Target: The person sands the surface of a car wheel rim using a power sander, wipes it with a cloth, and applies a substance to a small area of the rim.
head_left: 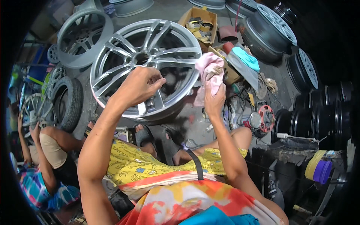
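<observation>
A silver multi-spoke alloy wheel (168, 62) lies face up in front of me. My left hand (144, 84) is over its lower spokes, fingers curled; whether it touches the metal or holds something small I cannot make out. At the wheel's right edge, my right hand (214, 96) grips a crumpled pale pink cloth (208, 67), which hangs beside the rim.
A co-worker (50, 165) handles a wheel at left, near a tyre (71, 103) and another rim (63, 43). A cardboard box (208, 18), blue cloth (245, 58), tools and upright wheels (266, 33) crowd the right, with stacked black rims (318, 125).
</observation>
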Demonstrator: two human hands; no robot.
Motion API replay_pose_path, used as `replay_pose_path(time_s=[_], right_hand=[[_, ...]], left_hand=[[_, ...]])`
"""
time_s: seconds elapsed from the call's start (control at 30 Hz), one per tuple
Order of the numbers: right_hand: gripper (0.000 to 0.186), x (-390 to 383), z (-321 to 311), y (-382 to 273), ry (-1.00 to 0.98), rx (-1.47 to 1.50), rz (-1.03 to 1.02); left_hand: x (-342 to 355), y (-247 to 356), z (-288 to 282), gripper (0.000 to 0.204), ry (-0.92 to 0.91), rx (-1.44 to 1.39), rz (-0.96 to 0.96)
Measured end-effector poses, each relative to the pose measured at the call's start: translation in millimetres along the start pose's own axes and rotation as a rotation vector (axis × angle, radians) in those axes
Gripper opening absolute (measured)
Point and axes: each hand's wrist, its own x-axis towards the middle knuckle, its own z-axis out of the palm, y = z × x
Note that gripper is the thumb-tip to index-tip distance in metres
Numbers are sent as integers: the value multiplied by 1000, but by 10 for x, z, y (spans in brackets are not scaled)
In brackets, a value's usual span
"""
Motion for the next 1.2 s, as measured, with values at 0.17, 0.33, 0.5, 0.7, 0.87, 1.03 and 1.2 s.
replay_pose_path(time_s=[0.17,0.33,0.5,0.7,0.87,1.03,1.2], right_hand=[[44,-1065,-58,219,-464,176,13],[49,-1777,-128,888,-852,-63,130],[37,-1313,-133,1703,-1000,-181,250],[37,-731,-664,2675,-645,-516,173],[38,-816,-674,2908,-587,-588,454],[40,-874,-623,2962,-366,-625,350],[38,-857,-648,3215,-366,-571,407]], left_hand=[[94,75,229,33,-131,-8,49],[353,16,349,51,-466,164,-90],[624,-278,499,60,-666,24,-289],[1011,-214,746,71,-546,-63,-240],[1348,-278,1097,78,-243,-130,-301],[1351,-196,1122,80,-206,-300,-386],[1207,-315,868,80,-384,-38,-248]])
